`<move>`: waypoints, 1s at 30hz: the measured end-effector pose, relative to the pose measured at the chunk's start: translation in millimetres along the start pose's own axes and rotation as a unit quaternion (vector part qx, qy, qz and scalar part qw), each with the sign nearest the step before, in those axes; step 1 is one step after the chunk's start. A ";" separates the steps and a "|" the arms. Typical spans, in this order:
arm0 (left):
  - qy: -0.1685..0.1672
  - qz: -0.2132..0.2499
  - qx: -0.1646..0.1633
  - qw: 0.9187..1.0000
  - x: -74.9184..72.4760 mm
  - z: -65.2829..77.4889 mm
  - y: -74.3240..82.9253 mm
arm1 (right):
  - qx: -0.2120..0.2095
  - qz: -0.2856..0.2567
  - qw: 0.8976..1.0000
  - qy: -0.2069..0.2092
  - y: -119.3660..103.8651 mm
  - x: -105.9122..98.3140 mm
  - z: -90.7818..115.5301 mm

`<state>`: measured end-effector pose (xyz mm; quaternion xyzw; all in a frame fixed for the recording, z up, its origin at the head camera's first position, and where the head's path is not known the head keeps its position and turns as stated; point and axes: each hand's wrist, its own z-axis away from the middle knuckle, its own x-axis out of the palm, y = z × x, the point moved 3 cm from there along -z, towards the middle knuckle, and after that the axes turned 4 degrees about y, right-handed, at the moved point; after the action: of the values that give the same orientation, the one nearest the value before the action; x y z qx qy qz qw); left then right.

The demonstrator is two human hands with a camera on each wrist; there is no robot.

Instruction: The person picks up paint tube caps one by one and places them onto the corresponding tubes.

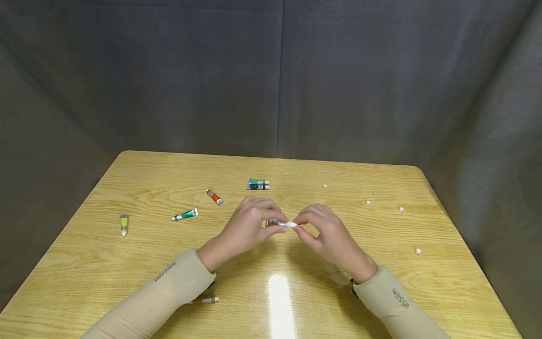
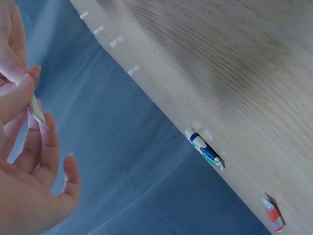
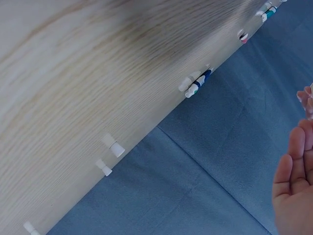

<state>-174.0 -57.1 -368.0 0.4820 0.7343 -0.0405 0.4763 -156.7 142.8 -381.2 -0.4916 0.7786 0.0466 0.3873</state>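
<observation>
Taking the small paint tube [image 1: 277,223] in the fingers as the centre of a clock face laid over the head view, the left hand [image 1: 254,221] comes in from 8 o'clock and pinches the tube's body between thumb and fingers, while the right hand [image 1: 334,233] comes in from 4 o'clock, its thumb and forefinger pinching the white end. The tube lies level across the view, white end toward 3 o'clock. In the left wrist view the left little finger stands apart from its neighbours; the right wrist view shows some right-hand fingers side by side, slightly bent. A green tube [image 1: 257,181] and a dark blue tube [image 1: 257,187] lie side by side near 11 o'clock, an orange-red tube [image 1: 214,197] toward 10, a teal tube [image 1: 185,214] at 9 with a yellow-green tube [image 1: 124,225] farther out, and a brown tube [image 1: 208,299] between 7 and 8 (partly hidden by the left sleeve [image 1: 148,301]). Four small white caps [image 1: 368,202] are scattered from 2 o'clock to just past 3. All these loose things rest on the wood-grain table [image 1: 436,292], with a dark curtain [image 1: 190,80] hanging behind it.
</observation>
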 end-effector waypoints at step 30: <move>-0.030 -0.106 -0.099 0.989 10.5 -22.1 -58.0 | 0.144 0.021 0.989 -0.009 29.7 -31.0 4.4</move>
<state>-232.7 -69.5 -387.0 0.3505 0.7670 -0.0325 0.5365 -171.2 182.6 -373.3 -0.4138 0.7837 -0.0535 0.4602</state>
